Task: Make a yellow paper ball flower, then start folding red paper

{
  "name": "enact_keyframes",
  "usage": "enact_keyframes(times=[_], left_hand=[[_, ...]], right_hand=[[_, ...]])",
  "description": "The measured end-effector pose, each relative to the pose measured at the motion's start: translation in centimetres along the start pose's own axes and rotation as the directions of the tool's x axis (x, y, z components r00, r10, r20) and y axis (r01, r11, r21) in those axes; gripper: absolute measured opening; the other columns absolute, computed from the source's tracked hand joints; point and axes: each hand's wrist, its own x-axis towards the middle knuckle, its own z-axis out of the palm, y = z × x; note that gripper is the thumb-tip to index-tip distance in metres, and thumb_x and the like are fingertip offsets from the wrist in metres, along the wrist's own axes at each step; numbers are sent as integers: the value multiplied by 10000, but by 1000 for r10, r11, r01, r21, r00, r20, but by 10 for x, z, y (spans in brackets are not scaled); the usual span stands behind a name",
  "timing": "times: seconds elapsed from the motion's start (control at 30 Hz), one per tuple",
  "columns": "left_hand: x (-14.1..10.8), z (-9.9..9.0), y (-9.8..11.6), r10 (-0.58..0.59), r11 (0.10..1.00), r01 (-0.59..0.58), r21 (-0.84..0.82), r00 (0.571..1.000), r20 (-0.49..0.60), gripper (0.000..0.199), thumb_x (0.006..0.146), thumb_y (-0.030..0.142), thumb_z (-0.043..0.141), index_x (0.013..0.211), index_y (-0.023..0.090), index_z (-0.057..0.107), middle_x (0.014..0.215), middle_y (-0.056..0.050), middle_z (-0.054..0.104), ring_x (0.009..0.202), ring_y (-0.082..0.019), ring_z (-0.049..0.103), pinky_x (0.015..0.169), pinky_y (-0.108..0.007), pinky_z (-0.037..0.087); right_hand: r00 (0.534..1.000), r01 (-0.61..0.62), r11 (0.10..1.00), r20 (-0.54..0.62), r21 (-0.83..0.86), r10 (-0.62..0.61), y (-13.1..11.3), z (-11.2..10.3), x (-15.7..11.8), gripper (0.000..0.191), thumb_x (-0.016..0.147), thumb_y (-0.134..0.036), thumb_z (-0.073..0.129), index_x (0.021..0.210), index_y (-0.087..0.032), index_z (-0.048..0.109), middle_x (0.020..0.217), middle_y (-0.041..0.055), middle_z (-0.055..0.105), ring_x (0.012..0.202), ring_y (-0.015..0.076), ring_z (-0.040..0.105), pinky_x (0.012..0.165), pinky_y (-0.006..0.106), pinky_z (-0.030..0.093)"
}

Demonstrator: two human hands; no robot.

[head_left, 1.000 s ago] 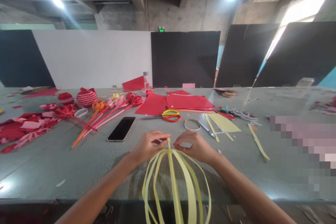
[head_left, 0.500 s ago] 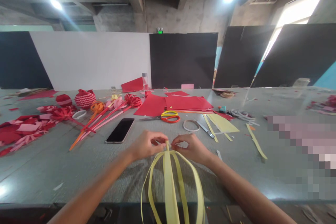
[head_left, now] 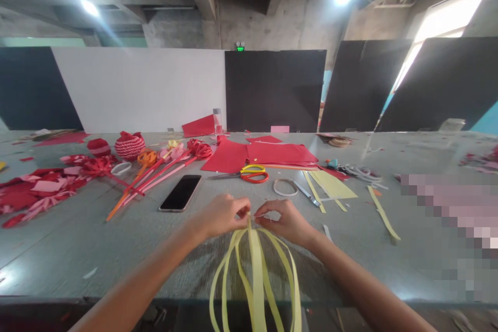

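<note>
Long yellow paper strips (head_left: pixel 257 280) are gathered at the top into a narrow stem and arc down in loops past the table's front edge. My left hand (head_left: pixel 223 216) pinches that stem between thumb and fingers. Just right of it, my right hand (head_left: pixel 287 219) has thumb and forefinger curled in close to the stem. Whatever lies between those right fingertips is too small to make out. Beyond my hands lie scissors (head_left: pixel 253 174) with yellow and orange handles, a roll of tape (head_left: pixel 285 188) and a slim cutter knife (head_left: pixel 308 195).
A phone (head_left: pixel 180 193) lies left of my hands. Further left are paper-flower stems (head_left: pixel 136 189) and red and pink scraps (head_left: pixel 42 187). Red sheets (head_left: pixel 280 153) lie ahead; yellow paper (head_left: pixel 336 184) and a loose yellow strip (head_left: pixel 383 213) lie to the right.
The yellow strips have turned and spread, so more separate loops show below my hands. My left fingers have curled in more at the stem. The view has shifted slightly.
</note>
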Motion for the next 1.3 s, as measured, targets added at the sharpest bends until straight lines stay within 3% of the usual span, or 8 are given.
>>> enact_keyframes(times=[0.1, 0.23, 0.4, 0.5, 0.7, 0.83, 1.07, 1.3], left_hand=[[-2, 7, -3, -2, 1000, 2, 3, 999, -42, 142, 779, 217, 517, 864, 200, 630, 702, 4, 672, 613, -124, 605, 593, -206, 385], [-4, 19, -8, -72, 980, 43, -197, 988, -139, 267, 821, 276, 491, 1030, 198, 636, 889, -33, 721, 735, -142, 650, 695, -230, 453], [-7, 33, -9, -206, 860, 90, -503, 962, -181, 316, 835, 372, 510, 1018, 154, 647, 964, -79, 713, 848, -185, 657, 733, -273, 499], [-10, 39, -11, -246, 770, 66, -635, 949, -199, 310, 823, 396, 544, 994, 154, 637, 935, -72, 708, 867, -189, 654, 747, -282, 506], [-16, 39, -13, -259, 654, 36, -755, 949, -179, 279, 787, 368, 587, 966, 154, 602, 941, -80, 701, 881, -190, 654, 786, -306, 507], [-19, 35, -11, -288, 638, 53, -769, 942, -174, 255, 771, 363, 594, 928, 162, 591, 919, -74, 701, 881, -192, 655, 792, -318, 506], [-20, 36, -12, -315, 673, 78, -735, 930, -189, 256, 764, 358, 579, 929, 163, 599, 917, -70, 704, 850, -183, 658, 768, -312, 512], [-21, 33, -10, -308, 705, 81, -705, 930, -201, 233, 779, 332, 553, 933, 166, 606, 895, -66, 710, 847, -185, 660, 745, -302, 508]], right_hand=[[1000, -22, 999, -18, -40, 21, 3, 1, 0, 56, 762, -183, 616, 767, -210, 666, 737, 1, 701, 678, 128, 632, 647, 244, 455], [998, -30, 993, -51, -115, 25, 4, 0, 0, 83, 771, -156, 607, 770, -217, 664, 766, -3, 708, 700, 129, 637, 664, 249, 446], [981, 144, 880, -52, -452, -187, 2, -2, -2, 169, 862, -220, 521, 796, -227, 677, 773, 35, 716, 763, 185, 645, 745, 344, 399], [970, 194, 906, -62, -376, -234, 3, -2, -2, 167, 864, -233, 528, 795, -241, 679, 783, 25, 718, 788, 179, 644, 756, 342, 402], [984, 23, 999, -178, 26, -18, 9, -14, 1, 139, 784, -341, 634, 714, -225, 664, 736, 24, 696, 714, 166, 628, 681, 298, 464], [988, -135, 990, -89, -49, 130, 9, -24, 2, 90, 775, -282, 619, 741, -212, 664, 735, 5, 684, 706, 152, 611, 660, 271, 452], [976, -216, 968, -26, -128, 214, 26, -41, 1, 136, 785, -261, 568, 761, -219, 696, 735, 13, 693, 692, 169, 613, 667, 307, 463], [979, -204, 965, -66, -164, 195, 33, -34, -5, 425, 596, -73, 620, 982, -242, 674, 1108, 74, 637, 1066, 253, 559, 898, 415, 425]])
